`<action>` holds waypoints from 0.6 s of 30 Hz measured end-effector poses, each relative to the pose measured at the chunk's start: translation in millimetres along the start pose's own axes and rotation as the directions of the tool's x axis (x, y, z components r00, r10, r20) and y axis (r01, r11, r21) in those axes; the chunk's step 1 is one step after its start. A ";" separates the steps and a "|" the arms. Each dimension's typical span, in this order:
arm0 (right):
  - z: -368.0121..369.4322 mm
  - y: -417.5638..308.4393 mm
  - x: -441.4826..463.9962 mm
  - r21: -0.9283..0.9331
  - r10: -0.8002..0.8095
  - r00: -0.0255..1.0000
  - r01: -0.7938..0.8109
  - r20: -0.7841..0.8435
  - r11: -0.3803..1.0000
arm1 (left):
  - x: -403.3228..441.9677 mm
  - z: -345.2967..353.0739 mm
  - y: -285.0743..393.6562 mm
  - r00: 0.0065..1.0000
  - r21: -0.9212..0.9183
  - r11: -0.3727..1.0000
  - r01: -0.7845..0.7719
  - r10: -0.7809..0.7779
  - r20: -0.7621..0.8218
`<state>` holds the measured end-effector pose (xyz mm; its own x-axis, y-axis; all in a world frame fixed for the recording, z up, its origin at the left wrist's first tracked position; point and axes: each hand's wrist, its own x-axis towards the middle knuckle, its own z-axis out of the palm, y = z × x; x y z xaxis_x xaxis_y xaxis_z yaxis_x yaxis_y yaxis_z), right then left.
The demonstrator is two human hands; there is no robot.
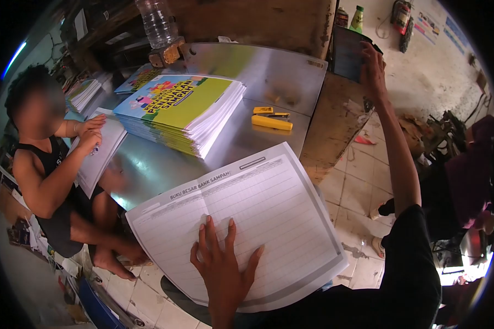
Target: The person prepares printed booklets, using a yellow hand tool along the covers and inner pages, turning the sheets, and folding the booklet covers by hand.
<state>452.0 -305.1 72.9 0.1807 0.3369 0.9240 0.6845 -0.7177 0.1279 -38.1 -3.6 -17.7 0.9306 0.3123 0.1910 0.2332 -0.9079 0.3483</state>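
"White printed sheets [291,219] lie just before the wearer, overlapping the near edge of the metal table [282,77] in view. What is the left hand [222,268] doing on them?"

"It rests palm down with its fingers spread, gripping nothing. I'd judge that it is pressing the paper flat and stopping it sliding, since the lower part curves away and I can't tell what supports it."

"And the right hand [373,71]?"

"Stretched far out, at the edge of a dark, flat-sided object [348,55]. Its fingers are bent, but I can't tell whether they grasp it or only touch it."

"Which way do the sheets point?"

"Their heading runs along the far edge, readable from the wearer's side, so the top faces the table. The long axis follows that heading, left to right, with the right end slanting farther away."

"Why is the yellow stapler [271,122] there?"

"Probably for easy reach: it lies on the metal between the sheets and the far edge, beside the booklet stack [186,109]. That stack sits squarely enough, perhaps to leave the near side for handling paper."
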 end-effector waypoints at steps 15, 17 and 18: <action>-1.0 -7.6 3.6 -0.016 0.163 0.986 -0.163 0.038 0.987 | -0.1 1.5 -2.0 1.000 0.024 1.000 -0.001 0.000 0.028; -9.7 -12.2 1.5 -0.059 0.142 0.983 -0.149 -0.113 0.987 | 0.2 1.8 -2.7 1.000 0.019 1.000 -0.004 0.004 0.028; -15.7 -14.3 -2.1 -0.063 0.139 0.984 -0.147 -0.113 0.987 | 0.2 2.1 -2.7 1.000 0.020 1.000 -0.002 0.002 0.027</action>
<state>430.8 -305.1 74.8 0.1932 0.1632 0.9675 0.6044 -0.7966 0.0136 -38.0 -1.7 -20.5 0.9382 0.3032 0.1669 0.2367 -0.9138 0.3300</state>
